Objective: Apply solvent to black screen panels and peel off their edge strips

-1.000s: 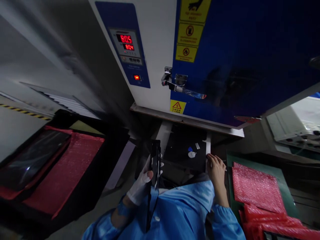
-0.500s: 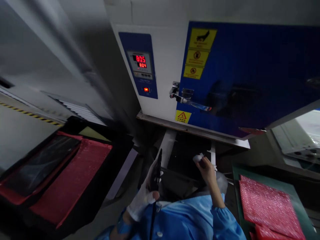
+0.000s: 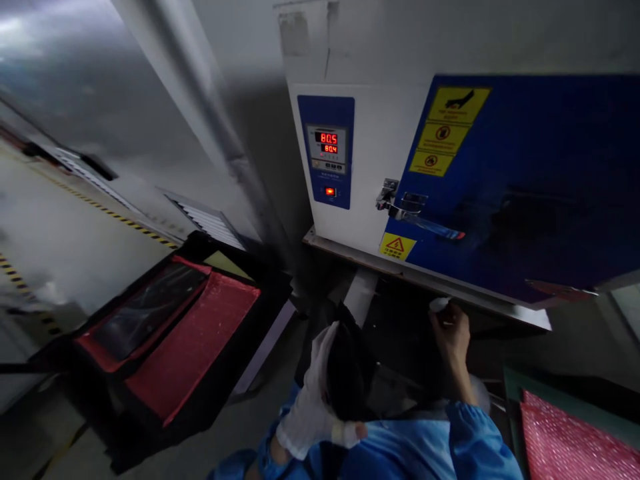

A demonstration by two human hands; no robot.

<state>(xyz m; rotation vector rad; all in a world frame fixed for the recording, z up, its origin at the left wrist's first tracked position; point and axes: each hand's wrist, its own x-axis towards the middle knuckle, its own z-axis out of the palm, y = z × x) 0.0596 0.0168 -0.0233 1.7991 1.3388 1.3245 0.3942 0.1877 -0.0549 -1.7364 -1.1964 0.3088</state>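
My left hand (image 3: 320,400), in a white glove with bare fingertips, grips a dark, flat, glossy panel (image 3: 350,363) by its left side and lower edge. The panel tilts in front of the blue sleeve, and its outline merges with the dark surface behind it. To its right, raised and apart from the panel, is my bare right hand (image 3: 453,333). A small white wad (image 3: 440,305), like a bit of cloth or wipe, is pinched at its fingertips.
Ahead stands an oven-like cabinet (image 3: 370,153) with a red digital display (image 3: 327,142) and a latched blue door (image 3: 480,187). At left, a black tray (image 3: 175,427) bears red padding (image 3: 200,347). Red bubble wrap (image 3: 575,440) lies on a green surface at lower right.
The view has shifted left and up. The panel has turned from nearly edge-on to show more of its dark face. My right hand has moved a little away from it, still pinching the white wad.
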